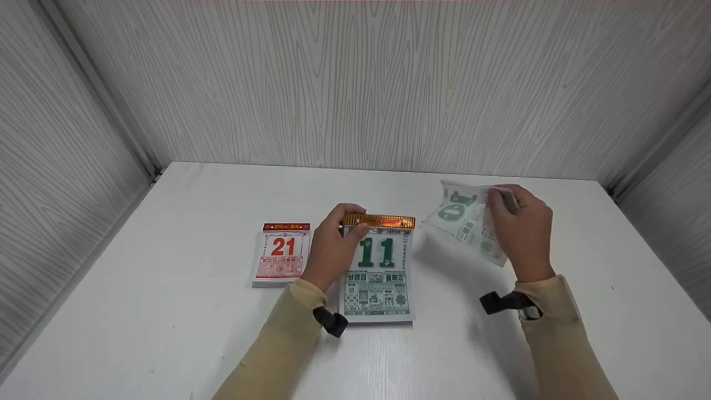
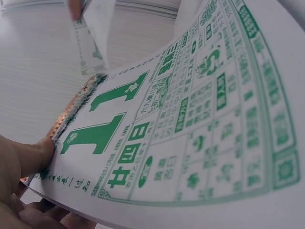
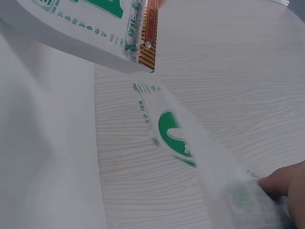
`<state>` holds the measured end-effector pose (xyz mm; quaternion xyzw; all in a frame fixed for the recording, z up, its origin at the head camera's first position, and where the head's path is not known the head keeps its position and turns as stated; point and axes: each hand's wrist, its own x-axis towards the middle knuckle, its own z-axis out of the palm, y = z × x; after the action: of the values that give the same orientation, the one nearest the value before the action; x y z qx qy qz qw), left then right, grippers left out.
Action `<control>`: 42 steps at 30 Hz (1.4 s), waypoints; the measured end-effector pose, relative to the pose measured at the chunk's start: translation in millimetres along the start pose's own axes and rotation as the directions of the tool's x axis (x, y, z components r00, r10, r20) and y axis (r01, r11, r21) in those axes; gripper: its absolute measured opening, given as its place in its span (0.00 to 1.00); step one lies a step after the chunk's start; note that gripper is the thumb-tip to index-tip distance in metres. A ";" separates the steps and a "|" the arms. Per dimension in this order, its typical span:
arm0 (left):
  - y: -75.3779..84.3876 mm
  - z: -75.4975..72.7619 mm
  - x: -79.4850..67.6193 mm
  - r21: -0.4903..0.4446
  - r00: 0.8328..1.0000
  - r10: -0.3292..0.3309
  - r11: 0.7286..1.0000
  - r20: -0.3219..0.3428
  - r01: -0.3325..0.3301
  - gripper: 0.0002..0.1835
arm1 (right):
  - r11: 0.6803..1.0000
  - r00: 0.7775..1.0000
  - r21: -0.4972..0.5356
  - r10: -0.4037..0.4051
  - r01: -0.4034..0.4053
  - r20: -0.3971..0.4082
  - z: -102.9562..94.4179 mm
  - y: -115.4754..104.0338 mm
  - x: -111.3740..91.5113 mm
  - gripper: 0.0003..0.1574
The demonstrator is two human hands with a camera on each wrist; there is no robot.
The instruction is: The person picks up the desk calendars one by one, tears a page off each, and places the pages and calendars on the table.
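A thick tear-off calendar [image 1: 377, 283] with a gold-and-red top strip shows a green 11 in the head view. My left hand [image 1: 333, 241] grips its upper left corner, thumb on the front near the strip and fingers behind the edge. To the right, my right hand [image 1: 522, 230] pinches a loose calendar page [image 1: 466, 216] with green print, held apart from the pad. In the right wrist view the page [image 3: 178, 138] looks bent and partly blurred, with part of a green numeral showing. Torn paper fringe lines the strip [image 2: 78, 102] in the left wrist view.
A smaller calendar [image 1: 282, 253] with a red 21 lies left of my left hand. The white tabletop [image 1: 166, 333] meets a wood-grain back panel [image 1: 366, 83], with side panels at left and right. Black wrist straps sit over both sleeves.
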<state>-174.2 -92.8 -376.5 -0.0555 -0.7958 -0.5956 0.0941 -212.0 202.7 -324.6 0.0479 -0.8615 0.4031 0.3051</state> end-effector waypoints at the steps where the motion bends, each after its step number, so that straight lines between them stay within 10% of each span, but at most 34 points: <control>1: 0.3 0.3 -0.1 0.000 1.000 -0.002 1.000 0.001 0.002 0.16 | 1.000 1.000 0.008 0.007 -0.007 -0.001 -0.5 -1.1 -0.5 0.15; 42: 7.5 -10.4 0.2 0.004 1.000 -0.020 1.000 0.022 0.020 0.15 | 0.992 0.998 0.119 -0.046 0.041 0.034 8.7 -19.0 -5.7 0.14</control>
<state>-172.0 -100.7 -366.5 -0.0540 -0.7985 -0.5943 0.0795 -205.3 182.7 -319.4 0.0921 -0.8404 0.4456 0.2945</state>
